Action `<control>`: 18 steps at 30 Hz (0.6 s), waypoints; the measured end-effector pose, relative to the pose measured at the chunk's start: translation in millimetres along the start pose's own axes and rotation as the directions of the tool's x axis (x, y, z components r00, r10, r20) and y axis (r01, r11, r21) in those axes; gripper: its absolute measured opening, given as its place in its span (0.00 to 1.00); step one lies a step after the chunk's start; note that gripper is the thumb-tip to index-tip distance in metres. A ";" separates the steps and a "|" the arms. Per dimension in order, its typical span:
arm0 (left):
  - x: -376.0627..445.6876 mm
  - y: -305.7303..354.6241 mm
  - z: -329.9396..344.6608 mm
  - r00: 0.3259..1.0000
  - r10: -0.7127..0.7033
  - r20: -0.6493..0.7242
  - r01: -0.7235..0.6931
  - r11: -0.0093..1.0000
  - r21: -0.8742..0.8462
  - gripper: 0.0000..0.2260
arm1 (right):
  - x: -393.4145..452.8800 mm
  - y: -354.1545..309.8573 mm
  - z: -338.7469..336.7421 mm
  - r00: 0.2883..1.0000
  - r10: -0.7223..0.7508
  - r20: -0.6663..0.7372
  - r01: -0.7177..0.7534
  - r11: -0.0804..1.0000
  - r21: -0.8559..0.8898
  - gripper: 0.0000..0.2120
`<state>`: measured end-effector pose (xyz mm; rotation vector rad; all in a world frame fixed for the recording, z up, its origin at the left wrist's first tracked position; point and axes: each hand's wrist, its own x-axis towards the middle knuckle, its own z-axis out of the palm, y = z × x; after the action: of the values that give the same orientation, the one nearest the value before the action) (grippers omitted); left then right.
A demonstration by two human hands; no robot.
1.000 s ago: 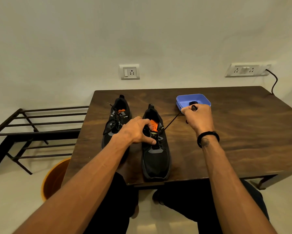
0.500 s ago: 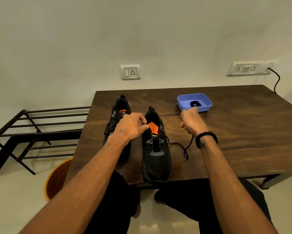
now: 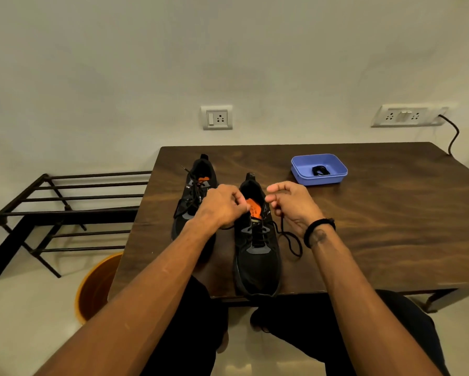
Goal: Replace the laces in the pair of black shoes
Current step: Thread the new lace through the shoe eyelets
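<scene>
Mostly soft work: right shoe [image 3: 256, 248] on counter [image 3: 390, 226], light, flexible. Lace [image 3: 290, 240] limp, thin; best taken near tip. Right hand [image 3: 290, 207] pinches lace; left hand [image 3: 224, 206] curled at collar, grip unclear.

One view only, worn on my head, wide-angle. It looks forward and down over my forearms onto the wooden table [image 3: 363, 226], close in. My lap fills the bottom edge; the pale wall [image 3: 228, 50] takes the upper half. Straight lines bow toward the frame edges. Off left, a metal rack [image 3: 73, 210] and floor.
</scene>
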<state>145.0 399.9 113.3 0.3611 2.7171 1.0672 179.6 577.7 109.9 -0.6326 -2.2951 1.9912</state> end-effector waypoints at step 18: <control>4.2 6.3 10.3 0.997 -0.050 -0.064 0.017 0.897 -0.442 0.05 | -10.5 -3.6 12.1 0.981 -0.192 -0.034 0.194 0.981 0.033 0.06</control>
<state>144.8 412.2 109.8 0.1989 2.4237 1.6648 184.8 562.5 113.6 -0.4163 -2.2028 1.9160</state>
